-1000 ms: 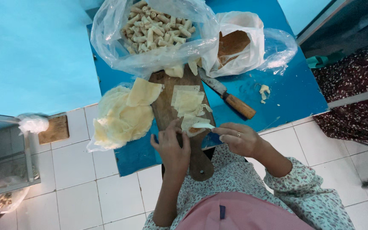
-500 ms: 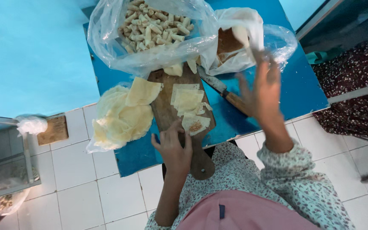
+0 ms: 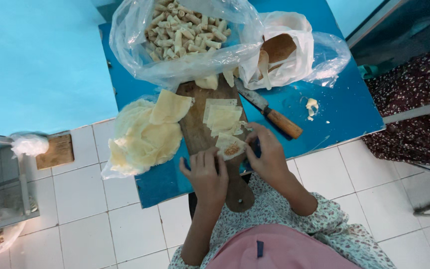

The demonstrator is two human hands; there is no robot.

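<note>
Pale dough wrapper, with a spoonful of brown filling on it, lies between the two hands on the near end of a long wooden board. The left hand rests flat with its fingers close together, their tips touching the wrapper's near edge. The right hand curls at the wrapper's other side, fingertips pinching its corner; how tightly it grips I cannot tell.

By the look of it, the wrapper is filled and the folding is just starting. Closing it would call for both hands to lift the edges over the filling without spilling it.

Just beyond the fingers a small stack of cut square wrappers sits on the board. Out past the left hand lies a heap of round dough sheets on clear plastic. Beyond the right hand a knife with a wooden handle lies slantwise on the blue table, close enough to catch a sleeve. Farthest off, a clear bag of finished rolls overhangs the board's far end, with a white bag beside it. A scrap of dough lies past the knife.
</note>
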